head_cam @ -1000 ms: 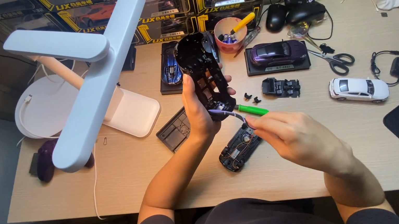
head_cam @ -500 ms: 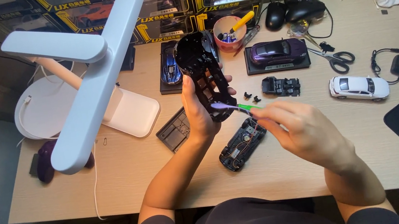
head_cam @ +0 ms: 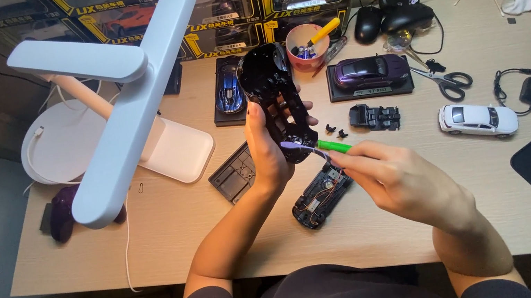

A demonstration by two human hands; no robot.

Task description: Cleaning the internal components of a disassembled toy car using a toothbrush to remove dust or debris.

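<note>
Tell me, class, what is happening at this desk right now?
A person sits at a wooden desk, taking apart a model car. The left hand holds up the black car body shell, hollow side towards the camera. The right hand holds a green-handled tool with its tip against the shell's lower end. The car's chassis lies on the desk just below the hands. A white desk lamp stands to the left.

Dim warm room light, desk (head_cam: 172,226) evenly lit, brightest at centre. White desk lamp (head_cam: 127,113) at left catches pale highlights along its arms. Glossy black car shell (head_cam: 275,98) shows small glare spots. Soft shadows under the arms. Far-left corner and near edge fall dark. Mostly sharp; slight wide-angle bend at edges.
</note>
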